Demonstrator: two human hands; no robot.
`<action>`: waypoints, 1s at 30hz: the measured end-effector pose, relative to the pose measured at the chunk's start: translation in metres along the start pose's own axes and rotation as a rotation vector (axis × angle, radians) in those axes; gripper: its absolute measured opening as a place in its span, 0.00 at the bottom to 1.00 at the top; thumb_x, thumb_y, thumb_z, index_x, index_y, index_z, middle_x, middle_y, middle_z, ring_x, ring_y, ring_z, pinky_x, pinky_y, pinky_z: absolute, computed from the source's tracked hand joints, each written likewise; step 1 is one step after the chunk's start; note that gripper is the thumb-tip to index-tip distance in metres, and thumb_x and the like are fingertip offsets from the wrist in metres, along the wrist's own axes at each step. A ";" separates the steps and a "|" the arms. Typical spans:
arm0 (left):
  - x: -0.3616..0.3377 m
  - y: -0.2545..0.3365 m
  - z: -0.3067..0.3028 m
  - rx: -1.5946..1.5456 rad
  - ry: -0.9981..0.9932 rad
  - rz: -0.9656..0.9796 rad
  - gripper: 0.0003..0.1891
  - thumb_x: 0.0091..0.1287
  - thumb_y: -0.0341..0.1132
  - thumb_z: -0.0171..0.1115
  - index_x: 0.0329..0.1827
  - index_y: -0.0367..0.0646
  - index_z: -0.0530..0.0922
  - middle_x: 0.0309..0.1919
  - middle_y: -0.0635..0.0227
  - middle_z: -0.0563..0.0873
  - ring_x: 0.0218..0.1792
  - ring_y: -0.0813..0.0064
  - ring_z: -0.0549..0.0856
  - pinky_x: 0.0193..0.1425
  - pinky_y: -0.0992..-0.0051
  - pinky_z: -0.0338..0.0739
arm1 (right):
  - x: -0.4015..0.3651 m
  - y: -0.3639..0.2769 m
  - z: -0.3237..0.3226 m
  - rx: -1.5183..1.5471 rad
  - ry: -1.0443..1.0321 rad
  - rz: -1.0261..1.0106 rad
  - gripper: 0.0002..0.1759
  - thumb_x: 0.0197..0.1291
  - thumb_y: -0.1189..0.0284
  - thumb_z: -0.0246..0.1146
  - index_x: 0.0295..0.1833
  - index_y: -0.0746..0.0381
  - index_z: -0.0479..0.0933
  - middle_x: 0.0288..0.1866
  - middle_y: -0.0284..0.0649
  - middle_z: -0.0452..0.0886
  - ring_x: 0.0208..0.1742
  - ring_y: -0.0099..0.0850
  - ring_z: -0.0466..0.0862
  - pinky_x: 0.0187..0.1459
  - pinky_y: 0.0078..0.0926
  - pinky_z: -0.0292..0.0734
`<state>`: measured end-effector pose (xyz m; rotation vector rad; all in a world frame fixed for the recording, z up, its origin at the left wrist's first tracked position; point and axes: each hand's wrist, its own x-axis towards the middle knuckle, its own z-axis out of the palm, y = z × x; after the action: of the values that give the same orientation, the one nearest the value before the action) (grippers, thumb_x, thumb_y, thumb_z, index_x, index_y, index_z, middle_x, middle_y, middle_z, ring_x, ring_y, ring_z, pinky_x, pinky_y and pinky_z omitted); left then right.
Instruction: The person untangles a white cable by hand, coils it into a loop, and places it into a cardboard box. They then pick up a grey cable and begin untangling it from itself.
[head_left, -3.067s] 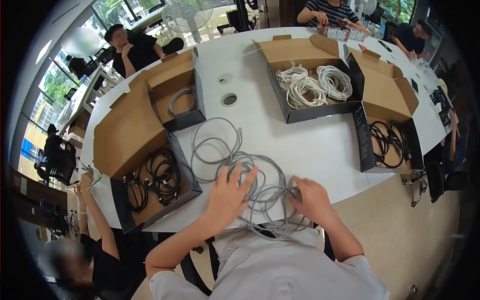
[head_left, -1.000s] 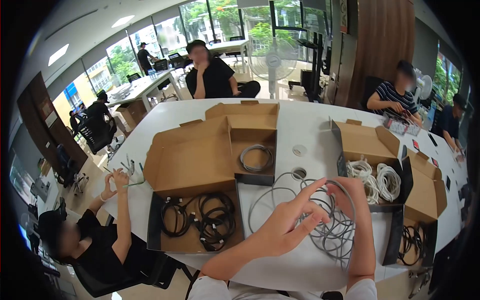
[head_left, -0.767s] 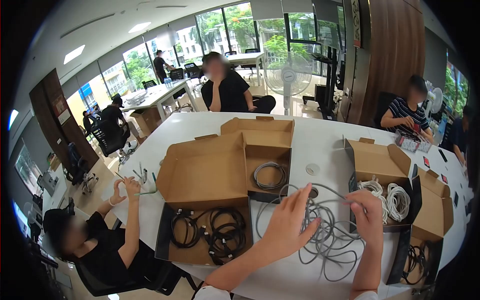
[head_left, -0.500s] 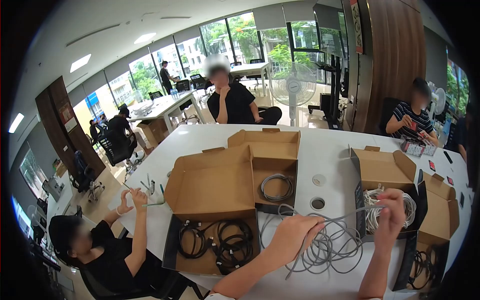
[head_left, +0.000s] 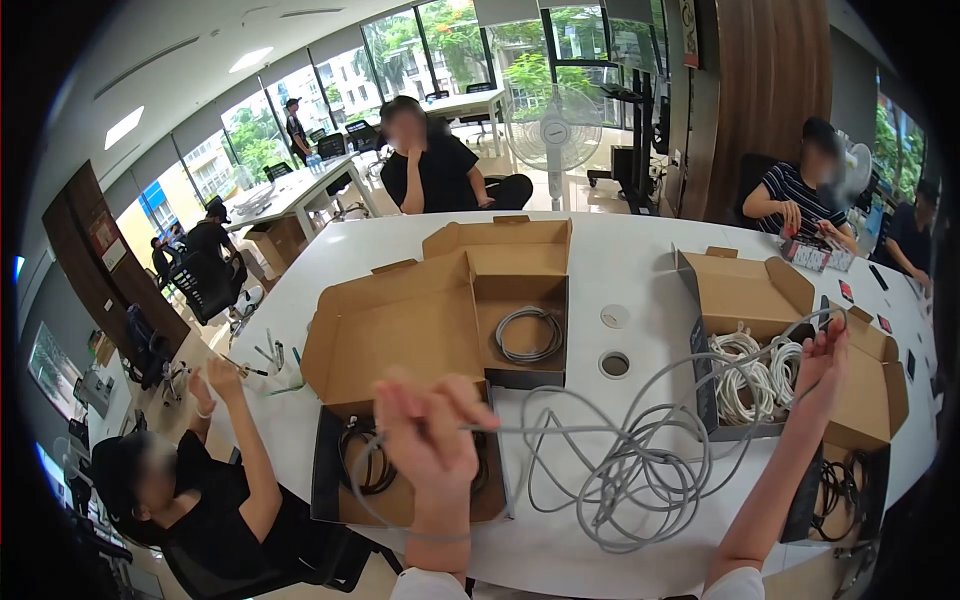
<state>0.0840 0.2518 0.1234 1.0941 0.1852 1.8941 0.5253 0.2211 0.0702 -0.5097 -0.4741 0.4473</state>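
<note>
Pinches the grey cable in the left hand, fingers pressed together on it, though blurred. Holds the same cable farther along in the right hand, raised higher, fingers curled about a loop.

Runs almost level from the left grip toward the right, then sags into a loose tangle on the white table, below and between both grips, nearer the right one, and climbs from there to the right grip.

Directly beneath the left grip, an open box of black cables; just behind the right grip, a box of white cables; beyond the left grip, a box with one grey coil.
</note>
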 end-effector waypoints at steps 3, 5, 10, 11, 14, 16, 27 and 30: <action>0.004 0.017 -0.008 -0.080 -0.003 0.042 0.21 0.77 0.50 0.33 0.28 0.50 0.66 0.02 0.77 0.61 0.10 0.71 0.71 0.20 0.78 0.61 | -0.006 0.006 0.010 -0.041 0.034 0.012 0.13 0.70 0.64 0.56 0.52 0.59 0.76 0.44 0.27 0.79 0.39 0.18 0.73 0.43 0.21 0.69; 0.006 0.016 -0.018 -0.054 -0.124 0.009 0.19 0.77 0.49 0.38 0.31 0.49 0.69 0.04 0.76 0.63 0.09 0.72 0.71 0.22 0.78 0.64 | -0.018 0.007 0.031 -0.076 0.024 0.047 0.11 0.69 0.65 0.56 0.49 0.60 0.76 0.42 0.30 0.79 0.37 0.18 0.73 0.41 0.20 0.68; 0.004 0.005 0.007 0.812 -1.018 -0.061 0.23 0.59 0.32 0.66 0.58 0.42 0.72 0.31 0.63 0.79 0.27 0.65 0.80 0.33 0.71 0.75 | -0.048 -0.001 0.057 -0.428 -0.607 0.239 0.10 0.66 0.70 0.56 0.40 0.65 0.78 0.35 0.35 0.79 0.32 0.20 0.74 0.37 0.20 0.68; 0.000 0.001 0.010 0.863 -1.149 -0.152 0.25 0.56 0.31 0.66 0.59 0.42 0.72 0.34 0.61 0.79 0.32 0.64 0.80 0.36 0.70 0.75 | -0.059 -0.009 0.068 -0.512 -0.753 0.229 0.10 0.66 0.71 0.55 0.39 0.66 0.78 0.35 0.35 0.79 0.31 0.21 0.74 0.36 0.20 0.68; -0.009 -0.003 0.011 0.941 -1.444 -0.378 0.32 0.51 0.27 0.68 0.63 0.42 0.69 0.46 0.59 0.78 0.44 0.61 0.79 0.44 0.69 0.75 | -0.079 -0.026 0.081 -0.615 -0.880 0.362 0.11 0.66 0.73 0.52 0.37 0.68 0.77 0.31 0.35 0.78 0.22 0.20 0.73 0.28 0.18 0.67; -0.001 0.001 0.006 0.911 -1.514 -0.452 0.37 0.50 0.28 0.68 0.67 0.43 0.65 0.54 0.59 0.75 0.48 0.60 0.78 0.48 0.68 0.74 | -0.080 -0.032 0.081 -0.605 -0.859 0.449 0.11 0.66 0.72 0.52 0.36 0.68 0.77 0.30 0.35 0.78 0.18 0.18 0.71 0.24 0.16 0.65; -0.011 -0.039 0.004 0.615 -1.477 -0.604 0.37 0.55 0.22 0.52 0.73 0.38 0.57 0.62 0.53 0.73 0.43 0.62 0.84 0.48 0.70 0.78 | -0.082 -0.028 0.093 -0.045 -0.274 0.126 0.13 0.71 0.65 0.53 0.40 0.64 0.74 0.30 0.31 0.75 0.20 0.14 0.59 0.23 0.15 0.54; -0.013 -0.044 0.008 0.456 -1.457 -0.804 0.34 0.59 0.22 0.49 0.73 0.38 0.58 0.60 0.54 0.76 0.36 0.64 0.86 0.43 0.72 0.79 | -0.079 -0.026 0.087 0.015 -0.211 0.084 0.12 0.70 0.66 0.53 0.41 0.64 0.75 0.33 0.31 0.76 0.22 0.15 0.59 0.23 0.14 0.54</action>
<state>0.1204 0.2646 0.0970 2.0224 0.1622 0.0923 0.4235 0.1912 0.1268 -0.4712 -0.6528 0.5882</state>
